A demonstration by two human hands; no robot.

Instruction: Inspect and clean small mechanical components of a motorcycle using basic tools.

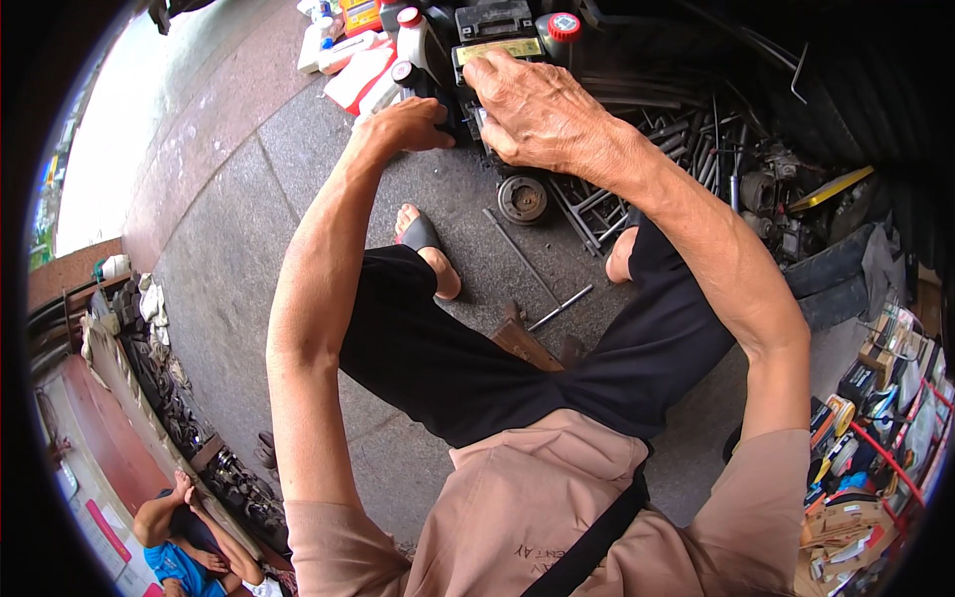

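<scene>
My left hand point(410, 126) reaches in beside a bottle with a dark cap point(404, 74). Its fingers curl around something dark that I cannot make out. Close to it on the right, my right hand point(542, 111) is closed, knuckles up, over the near side of a black battery point(495, 22) with a yellowish label. Whatever its fingers grip is hidden beneath the hand. A round metal part point(522, 199) lies on the floor just below my hands.
Bottles with red caps point(563, 28) flank the battery. Metal rods and tools point(686, 144) are piled to the right. A T-shaped bar point(560, 306) lies between my feet. Boxed goods point(865, 438) crowd the lower right; another person point(184, 557) is at the lower left.
</scene>
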